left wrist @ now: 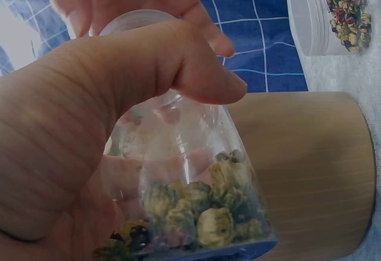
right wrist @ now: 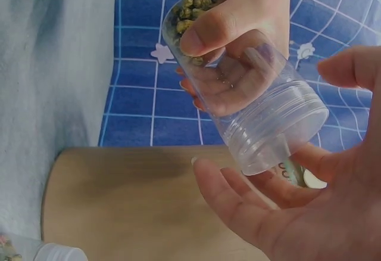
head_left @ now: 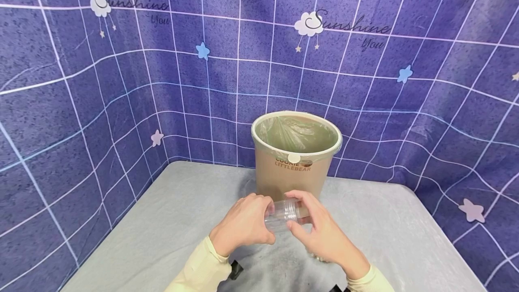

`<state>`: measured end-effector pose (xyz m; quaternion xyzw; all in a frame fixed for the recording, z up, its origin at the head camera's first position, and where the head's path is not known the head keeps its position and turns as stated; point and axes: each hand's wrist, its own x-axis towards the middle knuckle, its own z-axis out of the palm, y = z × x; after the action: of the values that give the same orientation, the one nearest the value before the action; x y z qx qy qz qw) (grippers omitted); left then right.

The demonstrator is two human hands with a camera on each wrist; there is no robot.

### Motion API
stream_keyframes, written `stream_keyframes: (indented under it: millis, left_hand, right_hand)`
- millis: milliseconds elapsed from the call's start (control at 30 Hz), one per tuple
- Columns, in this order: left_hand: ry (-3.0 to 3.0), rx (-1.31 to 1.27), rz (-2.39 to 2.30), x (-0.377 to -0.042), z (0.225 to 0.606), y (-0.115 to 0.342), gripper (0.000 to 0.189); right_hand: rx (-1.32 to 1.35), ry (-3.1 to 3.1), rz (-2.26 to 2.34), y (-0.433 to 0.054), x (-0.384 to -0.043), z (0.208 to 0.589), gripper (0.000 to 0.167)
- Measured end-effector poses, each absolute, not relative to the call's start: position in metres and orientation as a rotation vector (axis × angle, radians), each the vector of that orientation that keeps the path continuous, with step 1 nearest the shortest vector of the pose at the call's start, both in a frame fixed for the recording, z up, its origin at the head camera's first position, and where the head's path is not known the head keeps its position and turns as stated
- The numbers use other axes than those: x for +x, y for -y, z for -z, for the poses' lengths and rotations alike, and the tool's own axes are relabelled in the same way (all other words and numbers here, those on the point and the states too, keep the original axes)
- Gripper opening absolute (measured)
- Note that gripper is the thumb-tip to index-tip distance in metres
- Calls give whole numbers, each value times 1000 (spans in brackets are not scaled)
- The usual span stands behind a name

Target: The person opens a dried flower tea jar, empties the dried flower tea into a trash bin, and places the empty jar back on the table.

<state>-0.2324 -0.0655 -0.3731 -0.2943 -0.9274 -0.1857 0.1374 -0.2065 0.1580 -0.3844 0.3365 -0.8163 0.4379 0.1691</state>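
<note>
Bottom center of the head view, the left hand (head_left: 243, 222) has its fingers curled round a clear jar (head_left: 279, 215) lying roughly sideways, ribbed end (right wrist: 277, 127) toward the right hand (head_left: 322, 233), whose fingers are loosely spread around it, can't tell if touching.

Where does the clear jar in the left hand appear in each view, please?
Head: the held jar is low, near mid-width.
Left wrist: the held jar runs from upper middle toward the bottom edge.
Right wrist: the held jar is upper middle, slightly right.
Shared landmark: the tan bin.

Tilted clear jar (right wrist: 245, 88), dried flower buds (left wrist: 215, 225) at its base
</note>
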Motion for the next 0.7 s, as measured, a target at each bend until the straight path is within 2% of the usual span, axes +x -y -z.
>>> stream_keyframes:
  millis: [367,467,700]
  left_hand:
    - [2696,-840,532,-232,373,65,44]
    - [2703,-837,536,-232,372,65,43]
    - [2704,-839,538,-233,373,64,43]
  right_hand:
    - [587,2453,-1374,-157,-207,383,32]
    - [527,2493,-1441,-156,-205,381,30]
    - [442,2545,-1545,-155,-204,379,38]
